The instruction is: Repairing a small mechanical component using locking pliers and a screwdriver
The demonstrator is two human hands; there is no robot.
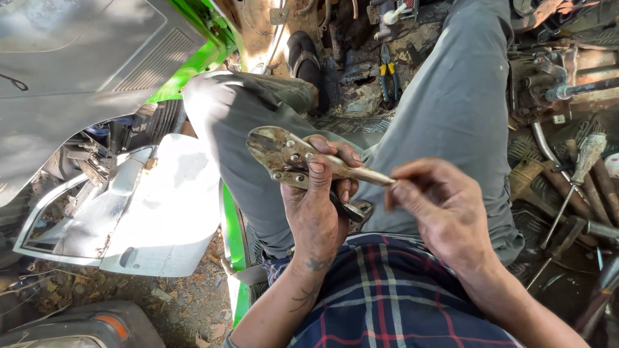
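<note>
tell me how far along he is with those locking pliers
Done: the locking pliers are picked up and gripped in the left hand, jaws shut on nothing. In hand: the right hand pinches the end of the handle, where the adjusting screw sits. Left: the pliers are not yet on any part; the screwdriver and blue-and-yellow pliers lie untouched on the floor.

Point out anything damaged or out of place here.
The floor under the shoe is rusted, with a ragged hole. Yellow-handled pliers lie loose there. The left hand holds worn locking pliers; the right hand pinches their end.
</note>
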